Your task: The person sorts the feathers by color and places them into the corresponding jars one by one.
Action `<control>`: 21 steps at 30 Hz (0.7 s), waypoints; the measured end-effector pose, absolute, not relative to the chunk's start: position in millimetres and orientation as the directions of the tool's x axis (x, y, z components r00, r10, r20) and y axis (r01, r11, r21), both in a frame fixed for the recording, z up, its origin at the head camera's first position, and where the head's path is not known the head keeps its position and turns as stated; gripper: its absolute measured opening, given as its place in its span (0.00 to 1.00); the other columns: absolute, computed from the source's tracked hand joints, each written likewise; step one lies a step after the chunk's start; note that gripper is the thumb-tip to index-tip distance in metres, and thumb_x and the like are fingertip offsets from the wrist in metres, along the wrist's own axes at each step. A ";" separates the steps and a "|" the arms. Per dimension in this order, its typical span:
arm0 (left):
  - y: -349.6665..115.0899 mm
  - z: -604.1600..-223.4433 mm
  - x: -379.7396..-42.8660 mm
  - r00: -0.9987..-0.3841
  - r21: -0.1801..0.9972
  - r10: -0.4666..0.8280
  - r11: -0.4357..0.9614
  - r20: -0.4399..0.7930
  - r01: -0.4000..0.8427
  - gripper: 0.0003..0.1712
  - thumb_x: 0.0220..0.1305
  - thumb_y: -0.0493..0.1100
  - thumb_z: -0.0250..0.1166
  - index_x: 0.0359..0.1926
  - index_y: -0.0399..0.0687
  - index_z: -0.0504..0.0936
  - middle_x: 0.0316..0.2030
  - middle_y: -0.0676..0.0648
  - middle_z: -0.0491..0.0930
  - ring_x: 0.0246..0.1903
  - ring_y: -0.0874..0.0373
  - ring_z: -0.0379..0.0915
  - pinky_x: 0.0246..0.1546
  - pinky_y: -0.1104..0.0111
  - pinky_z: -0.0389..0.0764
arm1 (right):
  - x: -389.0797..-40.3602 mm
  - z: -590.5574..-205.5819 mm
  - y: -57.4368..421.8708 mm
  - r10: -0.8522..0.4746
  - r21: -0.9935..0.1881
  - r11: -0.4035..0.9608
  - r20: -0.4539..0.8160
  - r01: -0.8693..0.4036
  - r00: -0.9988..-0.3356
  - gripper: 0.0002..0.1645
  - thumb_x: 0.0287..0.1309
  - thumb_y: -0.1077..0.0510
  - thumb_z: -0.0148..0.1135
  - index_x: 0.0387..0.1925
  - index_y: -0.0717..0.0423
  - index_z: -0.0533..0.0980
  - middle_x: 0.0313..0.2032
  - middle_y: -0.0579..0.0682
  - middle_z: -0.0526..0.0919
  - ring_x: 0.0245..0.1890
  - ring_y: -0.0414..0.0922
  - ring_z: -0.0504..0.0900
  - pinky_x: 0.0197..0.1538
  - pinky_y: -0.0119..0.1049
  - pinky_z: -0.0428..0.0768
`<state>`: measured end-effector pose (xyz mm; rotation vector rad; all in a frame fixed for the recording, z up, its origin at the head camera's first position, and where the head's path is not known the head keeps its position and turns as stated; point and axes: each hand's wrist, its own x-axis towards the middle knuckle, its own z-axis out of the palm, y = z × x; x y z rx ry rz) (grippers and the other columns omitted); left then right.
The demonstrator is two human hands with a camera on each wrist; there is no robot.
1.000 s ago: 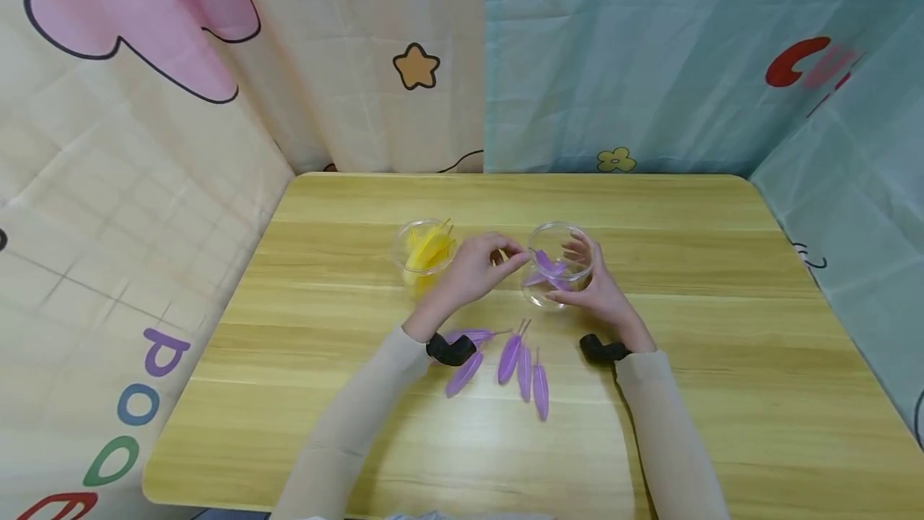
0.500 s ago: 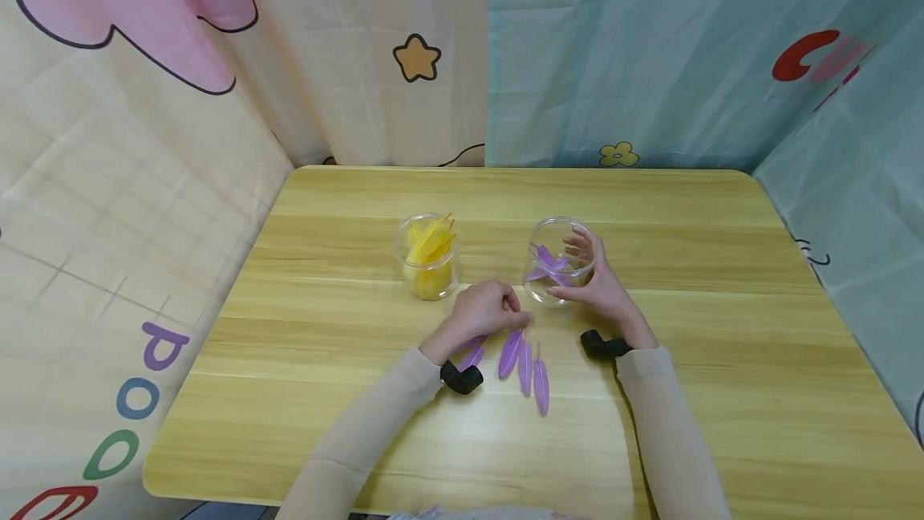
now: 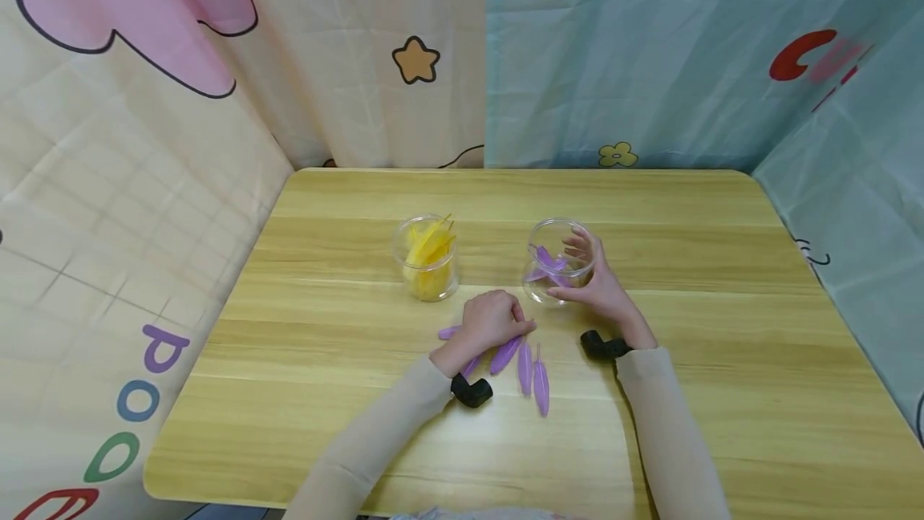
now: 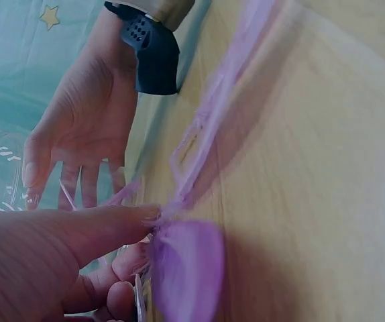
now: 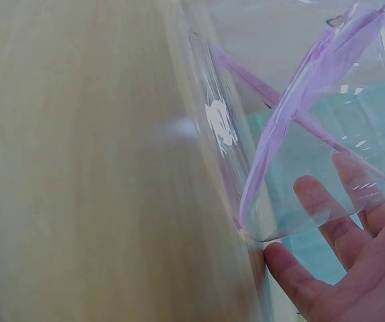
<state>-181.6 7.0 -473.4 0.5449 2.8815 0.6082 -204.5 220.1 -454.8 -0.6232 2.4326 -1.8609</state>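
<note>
Over the purple feathers on the table, my left hand [image 3: 492,318] pinches one purple feather [image 3: 504,355] by its quill end between thumb and fingers. The left wrist view shows this feather [image 4: 189,268], blurred, at the thumb tip. My right hand [image 3: 602,289] holds a clear round jar [image 3: 532,292] from its right side, thumb in front and fingers behind. Inside that jar a few purple feathers [image 3: 550,261] lean crossed against the wall, also seen in the right wrist view. Two loose purple feathers [image 3: 541,387] lie to the right of the pinched one; others are partly hidden under my left hand.
Left of the held jar stands a second clear jar [image 3: 403,273] filled with yellow feathers [image 3: 429,251], some quills rising above its rim. The wooden table [image 3: 289,327] carries everything, with printed curtains [image 3: 361,87] at its back and sides.
My left hand has come down from the jar rim to the feathers on the table, and the pinched feather has tilted slightly. My right hand stays on the jar.
</note>
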 end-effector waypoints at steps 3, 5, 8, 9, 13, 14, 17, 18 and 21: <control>6.6 -473.4 -180.9 -0.926 0.440 0.366 0.849 -0.093 0.292 0.16 0.52 0.63 0.68 0.19 0.62 0.79 0.18 0.63 0.72 0.20 0.66 0.67 0.22 0.70 0.68 | -204.6 -455.5 220.3 -0.321 -0.929 0.217 0.223 -0.301 -0.920 0.62 0.42 0.71 0.73 0.71 0.59 0.43 0.64 0.71 0.55 0.62 0.67 0.57 0.60 0.66 0.55; 6.4 -473.4 -179.7 -0.928 0.446 0.360 0.849 -0.094 0.284 0.16 0.52 0.62 0.68 0.19 0.62 0.80 0.19 0.64 0.72 0.20 0.67 0.67 0.22 0.70 0.68 | -204.3 -455.3 220.3 -0.321 -0.929 0.219 0.222 -0.300 -0.921 0.62 0.41 0.71 0.73 0.71 0.59 0.43 0.64 0.71 0.55 0.62 0.67 0.57 0.60 0.66 0.55; 7.6 -472.9 -177.4 -0.927 0.432 0.368 0.850 -0.076 0.302 0.15 0.53 0.60 0.68 0.18 0.62 0.79 0.19 0.63 0.72 0.20 0.66 0.67 0.21 0.70 0.68 | -203.7 -454.5 220.2 -0.319 -0.930 0.225 0.212 -0.292 -0.924 0.62 0.41 0.70 0.73 0.71 0.59 0.43 0.64 0.70 0.54 0.62 0.67 0.57 0.60 0.66 0.56; 8.3 -472.7 -176.6 -0.925 0.424 0.374 0.850 -0.066 0.313 0.14 0.53 0.59 0.68 0.17 0.62 0.79 0.19 0.63 0.72 0.20 0.66 0.67 0.21 0.70 0.68 | -203.5 -454.2 220.2 -0.318 -0.930 0.226 0.210 -0.289 -0.924 0.62 0.42 0.70 0.73 0.71 0.59 0.43 0.64 0.70 0.54 0.62 0.67 0.57 0.60 0.66 0.56; 10.4 -471.3 -174.0 -0.918 0.393 0.395 0.848 -0.023 0.355 0.12 0.52 0.54 0.67 0.16 0.62 0.79 0.20 0.62 0.72 0.21 0.66 0.68 0.20 0.70 0.69 | -203.3 -453.5 220.4 -0.317 -0.929 0.227 0.214 -0.293 -0.924 0.61 0.43 0.70 0.73 0.71 0.59 0.43 0.64 0.70 0.55 0.62 0.67 0.57 0.60 0.66 0.55; 10.5 -471.3 -174.0 -0.918 0.393 0.396 0.847 -0.017 0.358 0.11 0.51 0.53 0.67 0.16 0.62 0.79 0.20 0.62 0.72 0.21 0.66 0.68 0.20 0.70 0.69 | -203.5 -453.7 220.5 -0.318 -0.928 0.226 0.218 -0.297 -0.923 0.61 0.42 0.70 0.73 0.70 0.59 0.43 0.64 0.70 0.55 0.62 0.67 0.57 0.60 0.66 0.55; 9.2 -473.2 -174.7 -0.919 0.431 0.393 0.835 -0.030 0.343 0.10 0.51 0.52 0.66 0.17 0.62 0.80 0.19 0.63 0.72 0.21 0.67 0.68 0.20 0.70 0.69 | -204.1 -454.0 220.7 -0.319 -0.927 0.218 0.229 -0.306 -0.920 0.61 0.42 0.71 0.73 0.70 0.60 0.43 0.63 0.71 0.55 0.62 0.68 0.57 0.60 0.66 0.55; 8.1 -473.8 -175.2 -0.919 0.462 0.393 0.822 -0.040 0.332 0.09 0.52 0.52 0.66 0.18 0.61 0.80 0.19 0.63 0.73 0.20 0.67 0.68 0.20 0.71 0.69 | -204.1 -453.9 220.6 -0.319 -0.927 0.216 0.230 -0.307 -0.919 0.61 0.42 0.71 0.73 0.70 0.60 0.43 0.63 0.71 0.55 0.62 0.68 0.57 0.60 0.66 0.56; 3.3 -475.2 -177.8 -0.920 0.596 0.385 0.757 -0.076 0.268 0.08 0.53 0.51 0.65 0.21 0.60 0.82 0.18 0.64 0.74 0.19 0.67 0.68 0.20 0.71 0.70 | -204.4 -454.2 221.0 -0.319 -0.929 0.212 0.227 -0.303 -0.920 0.61 0.42 0.71 0.72 0.70 0.60 0.44 0.64 0.71 0.55 0.62 0.68 0.57 0.60 0.66 0.55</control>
